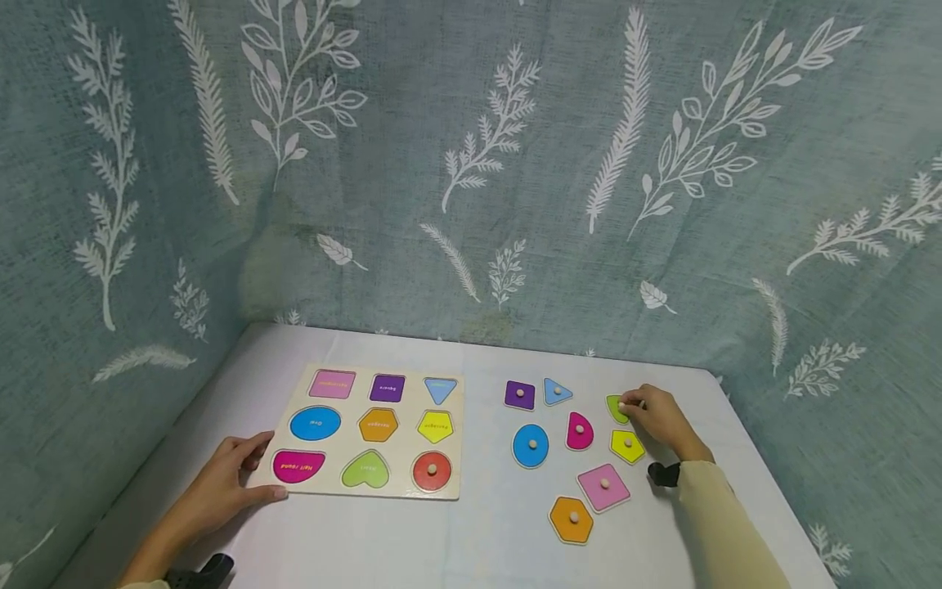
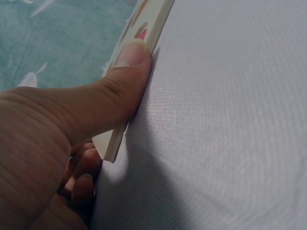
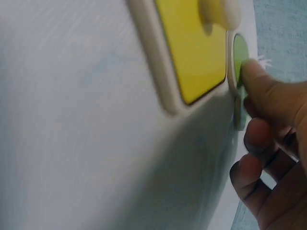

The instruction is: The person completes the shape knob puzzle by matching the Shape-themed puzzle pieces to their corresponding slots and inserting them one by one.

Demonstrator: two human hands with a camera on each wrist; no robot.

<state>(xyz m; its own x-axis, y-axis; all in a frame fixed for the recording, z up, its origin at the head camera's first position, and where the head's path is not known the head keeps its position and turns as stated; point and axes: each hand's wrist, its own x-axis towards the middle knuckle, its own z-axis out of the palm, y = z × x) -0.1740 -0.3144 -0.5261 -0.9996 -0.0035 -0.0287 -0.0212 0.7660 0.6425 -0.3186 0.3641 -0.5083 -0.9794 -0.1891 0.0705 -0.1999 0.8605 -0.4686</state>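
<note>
At the left, a wooden shape puzzle board (image 1: 401, 487) lies flat, with a red round piece (image 1: 421, 481) seated in its near right corner. My left hand (image 1: 221, 483) grips the board's near left corner, its thumb (image 2: 129, 57) along the front edge and the other fingers at the side. My right hand (image 1: 666, 421) pinches a green puzzle piece (image 1: 615, 404) at the far right of the loose pieces; the fingers hide part of its outline. Just nearer than it lies a yellow pentagon piece (image 1: 620, 447), large in the right wrist view.
Between board and right hand lie a purple square (image 1: 515, 401), light blue triangle (image 1: 553, 399), blue oval (image 1: 526, 456), magenta half round (image 1: 576, 440), pink rectangle (image 1: 598, 496) and orange hexagon (image 1: 565, 532), all with knobs. A patterned teal cloth (image 1: 412, 270) stands behind the white table (image 1: 368, 540).
</note>
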